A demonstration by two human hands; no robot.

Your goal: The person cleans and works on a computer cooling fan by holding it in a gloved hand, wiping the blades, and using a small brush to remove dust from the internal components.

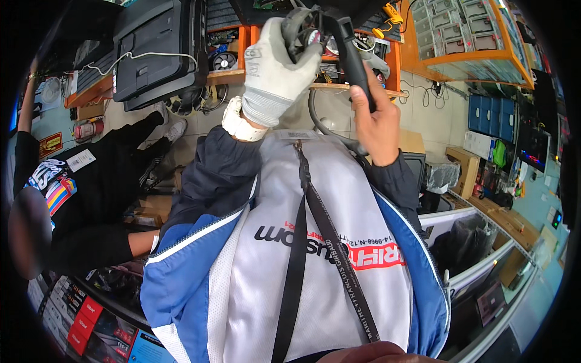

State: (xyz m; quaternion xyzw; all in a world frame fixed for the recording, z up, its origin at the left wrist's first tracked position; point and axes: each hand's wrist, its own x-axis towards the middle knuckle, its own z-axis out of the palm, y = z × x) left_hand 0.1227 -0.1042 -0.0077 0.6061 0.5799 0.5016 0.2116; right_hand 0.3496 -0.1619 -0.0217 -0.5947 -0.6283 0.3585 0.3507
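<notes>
My left hand (277,75), in a pale grey work glove, is closed round a dark cooling fan (311,37) with a reddish hub label. The glove and the fan's frame hide part of each other. My bare right hand (376,121) wraps round the black handle of a vacuum nozzle (351,60). The nozzle's upper end bends left and comes close beside the fan; whether they touch I cannot tell. A dark flexible hose (316,115) curves below the nozzle, in front of my shirt.
Open orange drawers (233,63) with loose parts, another fan among them, stand behind my hands. A black printer-like machine (157,51) is at the left. A yellow tool (388,19) lies near a glass-fronted orange cabinet (469,36). Another person (115,160) stands at left.
</notes>
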